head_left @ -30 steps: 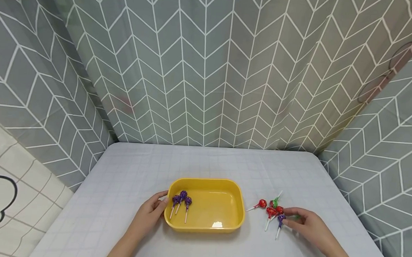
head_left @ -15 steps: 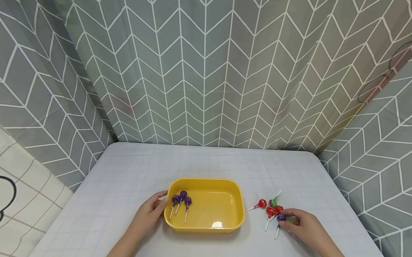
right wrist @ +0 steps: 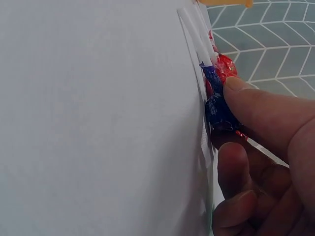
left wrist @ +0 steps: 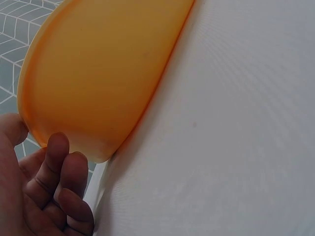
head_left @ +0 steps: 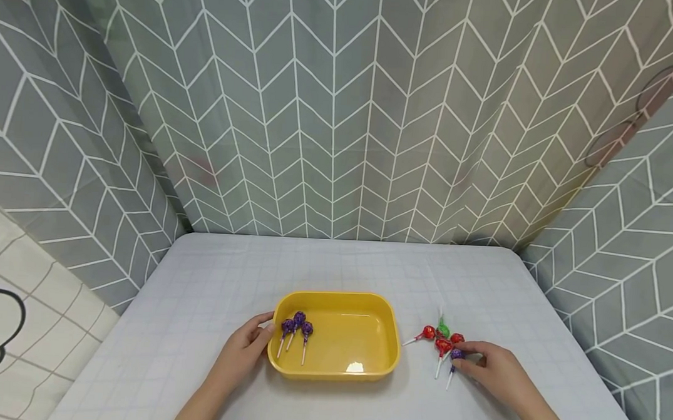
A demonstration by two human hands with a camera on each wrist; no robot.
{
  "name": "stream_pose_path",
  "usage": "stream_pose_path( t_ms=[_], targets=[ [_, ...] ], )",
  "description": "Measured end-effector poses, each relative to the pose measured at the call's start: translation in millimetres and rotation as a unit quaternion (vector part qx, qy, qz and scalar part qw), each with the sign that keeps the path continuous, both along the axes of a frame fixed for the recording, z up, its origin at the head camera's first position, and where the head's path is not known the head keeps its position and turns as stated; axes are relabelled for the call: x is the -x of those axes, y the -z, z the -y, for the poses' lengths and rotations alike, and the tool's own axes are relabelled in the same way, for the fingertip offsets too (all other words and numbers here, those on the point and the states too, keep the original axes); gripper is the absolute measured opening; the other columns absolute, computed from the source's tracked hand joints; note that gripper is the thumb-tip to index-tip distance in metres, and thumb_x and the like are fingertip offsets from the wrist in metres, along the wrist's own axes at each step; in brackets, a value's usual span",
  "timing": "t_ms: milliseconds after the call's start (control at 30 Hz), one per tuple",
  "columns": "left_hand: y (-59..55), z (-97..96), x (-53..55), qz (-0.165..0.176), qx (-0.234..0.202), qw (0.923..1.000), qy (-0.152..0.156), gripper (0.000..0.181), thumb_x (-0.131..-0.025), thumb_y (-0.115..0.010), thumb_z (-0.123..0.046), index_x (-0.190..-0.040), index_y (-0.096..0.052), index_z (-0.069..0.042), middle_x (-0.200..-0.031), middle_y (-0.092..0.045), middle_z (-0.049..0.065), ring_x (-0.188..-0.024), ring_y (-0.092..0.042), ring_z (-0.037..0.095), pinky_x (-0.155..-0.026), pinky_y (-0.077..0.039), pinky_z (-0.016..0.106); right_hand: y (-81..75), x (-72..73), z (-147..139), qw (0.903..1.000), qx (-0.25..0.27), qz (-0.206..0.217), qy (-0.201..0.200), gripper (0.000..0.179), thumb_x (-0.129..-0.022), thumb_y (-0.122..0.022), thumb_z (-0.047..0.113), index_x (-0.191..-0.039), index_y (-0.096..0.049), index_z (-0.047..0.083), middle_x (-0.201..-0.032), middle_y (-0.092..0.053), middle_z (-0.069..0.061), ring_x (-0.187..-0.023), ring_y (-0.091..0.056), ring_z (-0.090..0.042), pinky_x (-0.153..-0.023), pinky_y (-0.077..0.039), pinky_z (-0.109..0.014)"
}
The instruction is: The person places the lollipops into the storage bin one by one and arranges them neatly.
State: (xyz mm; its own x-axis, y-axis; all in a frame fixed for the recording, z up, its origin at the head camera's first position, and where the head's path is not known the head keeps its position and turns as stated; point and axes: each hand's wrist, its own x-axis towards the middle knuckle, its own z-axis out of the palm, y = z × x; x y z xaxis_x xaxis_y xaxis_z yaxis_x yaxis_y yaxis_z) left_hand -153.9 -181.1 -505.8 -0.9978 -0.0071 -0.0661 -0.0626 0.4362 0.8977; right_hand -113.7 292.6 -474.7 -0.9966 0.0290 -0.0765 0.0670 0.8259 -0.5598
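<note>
At the left end of the yellow tray [head_left: 358, 349], my left hand [head_left: 244, 349] grips the rim, thumb on top; in the left wrist view its fingers [left wrist: 58, 150] curl against the outer wall. Three purple lollipops [head_left: 299, 320] lie inside at that end, sticks toward me. Right of the tray, my right hand [head_left: 493, 370] pinches another purple lollipop [head_left: 457, 354] by its wrapped head between thumb and fingers. The right wrist view shows its dark blue-purple wrapper [right wrist: 216, 101] under the thumb. Red lollipops [head_left: 443, 346] and a green lollipop [head_left: 443, 329] lie bunched right beside it.
One red lollipop [head_left: 428, 332] lies at the left of the bunch, its stick pointing at the tray. A white cloth covers the table [head_left: 340, 263]. Grey chevron-patterned curtains [head_left: 334, 122] stand behind it and along both sides.
My right hand has shifted slightly left with the purple lollipop. The green lollipop has turned and slid left, its stick now pointing away from me. My left hand and the tray have stayed put.
</note>
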Motion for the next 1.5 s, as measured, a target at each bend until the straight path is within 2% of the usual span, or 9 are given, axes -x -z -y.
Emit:
stream_pose_path(
  t_ms=[300, 567, 867, 1267, 1500],
  targets=[
    [-0.4, 0.2, -0.3, 0.001, 0.001, 1.0000, -0.002, 0.042, -0.084, -0.050, -0.055, -0.121, -0.051, -0.036, -0.072, -0.061, 0.001, -0.063, -0.056, 0.019, -0.057, -0.046, 0.029, -1.0, 0.9, 2, 0.9999, -0.001, 0.012, 0.006, 0.042, -0.071, -0.071, 0.044, -0.103, -0.066, 0.018, -0.092, -0.062, 0.006, -0.065, -0.051, -0.009, -0.060, -0.043, -0.027],
    [-1.0, 0.6, 0.0, -0.009, 0.000, 1.0000, 0.000, 0.041, -0.084, -0.050, -0.055, -0.120, -0.051, -0.035, -0.071, -0.060, 0.001, -0.062, -0.056, 0.018, -0.056, -0.046, 0.028, -1.9, 1.7, 4, 0.9992, 0.028, 0.022, 0.021, 0.043, -0.071, -0.072, 0.042, -0.104, -0.066, 0.014, -0.099, -0.062, 0.000, -0.068, -0.051, -0.011, -0.057, -0.043, -0.026],
    [-2.1, 0.7, -1.0, -0.013, 0.003, 0.9999, 0.002, 0.040, -0.085, -0.050, -0.054, -0.121, -0.050, -0.035, -0.071, -0.060, 0.001, -0.062, -0.054, 0.018, -0.056, -0.045, 0.028, -3.6, 1.2, 6, 0.9963, 0.059, 0.042, 0.047, 0.044, -0.071, -0.074, 0.040, -0.104, -0.066, 0.014, -0.082, -0.061, 0.002, -0.059, -0.052, -0.014, -0.049, -0.043, -0.028],
    [-1.1, 0.4, -0.1, -0.014, 0.004, 0.9999, 0.001, 0.040, -0.085, -0.050, -0.053, -0.121, -0.050, -0.035, -0.071, -0.059, 0.001, -0.063, -0.054, 0.018, -0.056, -0.044, 0.028, -13.2, 3.0, 5, 0.9969, 0.064, 0.029, 0.035, 0.042, -0.072, -0.073, 0.041, -0.104, -0.066, 0.016, -0.095, -0.063, 0.001, -0.066, -0.052, -0.014, -0.052, -0.044, -0.028],
    [-0.9, 0.0, -0.3, -0.012, 0.005, 0.9999, 0.000, 0.042, -0.084, -0.050, -0.055, -0.121, -0.050, -0.035, -0.071, -0.059, 0.001, -0.063, -0.053, 0.018, -0.056, -0.044, 0.028, -18.0, 4.1, 4, 0.9971, 0.071, 0.019, 0.019, 0.041, -0.073, -0.072, 0.040, -0.106, -0.066, 0.015, -0.093, -0.063, 0.002, -0.066, -0.053, -0.014, -0.053, -0.044, -0.027]
  ],
)
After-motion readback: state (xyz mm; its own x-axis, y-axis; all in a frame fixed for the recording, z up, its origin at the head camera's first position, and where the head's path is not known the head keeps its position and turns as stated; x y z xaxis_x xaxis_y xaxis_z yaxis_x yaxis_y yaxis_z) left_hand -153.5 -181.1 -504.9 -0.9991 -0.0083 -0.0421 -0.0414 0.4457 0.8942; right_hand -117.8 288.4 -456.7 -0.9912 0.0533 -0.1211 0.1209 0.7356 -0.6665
